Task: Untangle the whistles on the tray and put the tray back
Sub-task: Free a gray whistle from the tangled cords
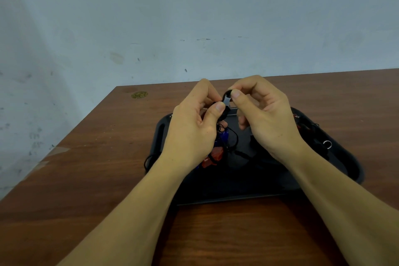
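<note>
A black tray point(336, 157) lies on the brown wooden table point(97, 157). Above its middle, my left hand point(194, 127) and my right hand point(263, 114) together pinch a small black and silver whistle point(227, 99) between thumbs and fingers. Black cords point(232, 136) hang from it down to a tangle with a blue whistle point(222, 136) and red whistles point(213, 157) below my left hand. Another red whistle point(299, 124) and a metal ring point(327, 144) on black cord lie at the tray's right side, partly hidden by my right wrist.
A cord loop point(149, 160) spills over the tray's left rim onto the table. A gold sticker point(139, 94) sits near the far left corner. The table's left edge runs diagonally; a pale wall point(194, 17) stands behind.
</note>
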